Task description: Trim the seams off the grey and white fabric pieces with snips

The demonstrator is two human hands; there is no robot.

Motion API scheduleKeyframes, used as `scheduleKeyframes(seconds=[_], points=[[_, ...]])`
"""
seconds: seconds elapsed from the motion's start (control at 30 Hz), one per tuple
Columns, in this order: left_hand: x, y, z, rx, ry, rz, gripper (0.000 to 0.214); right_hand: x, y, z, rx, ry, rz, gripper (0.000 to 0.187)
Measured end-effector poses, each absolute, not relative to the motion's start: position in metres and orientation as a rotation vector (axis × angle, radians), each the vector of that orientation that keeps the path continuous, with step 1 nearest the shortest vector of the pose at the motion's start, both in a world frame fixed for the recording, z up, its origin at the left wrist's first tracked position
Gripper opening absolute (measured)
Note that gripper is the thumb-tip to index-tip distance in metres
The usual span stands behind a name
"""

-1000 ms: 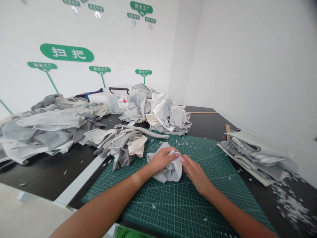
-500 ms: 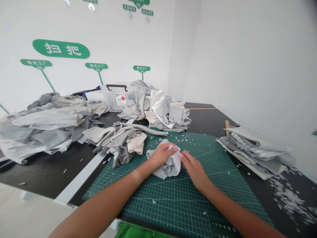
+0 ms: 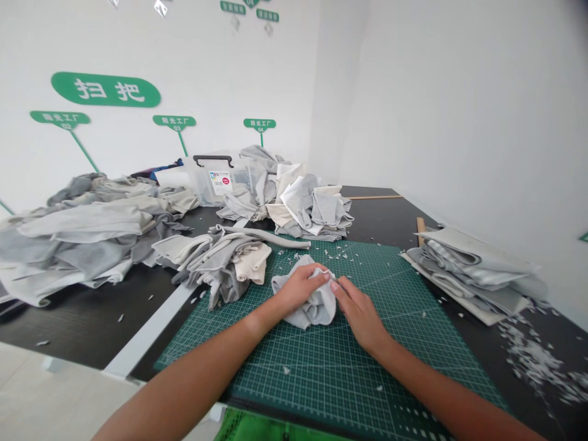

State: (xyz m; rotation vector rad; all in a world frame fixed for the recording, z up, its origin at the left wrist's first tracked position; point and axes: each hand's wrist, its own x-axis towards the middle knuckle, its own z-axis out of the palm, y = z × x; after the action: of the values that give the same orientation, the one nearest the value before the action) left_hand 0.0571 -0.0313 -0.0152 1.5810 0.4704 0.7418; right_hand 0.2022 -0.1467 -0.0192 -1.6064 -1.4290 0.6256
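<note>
A crumpled grey cloth piece (image 3: pixel 312 309) lies on the green cutting mat (image 3: pixel 340 361). My left hand (image 3: pixel 297 288) rests on top of the cloth, its fingers curled over the upper edge and gripping it. My right hand (image 3: pixel 361 312) touches the cloth's right side, with the fingertips pinching the same upper edge beside the left fingers. Both forearms reach in from the bottom of the view.
Grey and cream cloth heaps lie around: a big pile (image 3: pixel 82 233) at left, a smaller one (image 3: pixel 220 260) beside the mat, another (image 3: pixel 303 205) at the back. A clear plastic bin (image 3: pixel 215 184) stands behind. Flat stacked pieces (image 3: pixel 478 269) and white scraps (image 3: pixel 533 361) lie at right.
Both hands and the cloth keep almost the same pose; my right fingers have closed in a little on the cloth's upper edge. The camera has tilted slightly.
</note>
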Motion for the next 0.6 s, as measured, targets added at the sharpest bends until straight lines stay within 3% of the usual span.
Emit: scheduleKeyframes(seconds=[0.6], points=[[0.0574,-0.0326,-0.0164,1.624,0.440,0.733,0.037,0.2027,-0.1396,-0.0277,-1.502,-1.261,0.694,0.054]])
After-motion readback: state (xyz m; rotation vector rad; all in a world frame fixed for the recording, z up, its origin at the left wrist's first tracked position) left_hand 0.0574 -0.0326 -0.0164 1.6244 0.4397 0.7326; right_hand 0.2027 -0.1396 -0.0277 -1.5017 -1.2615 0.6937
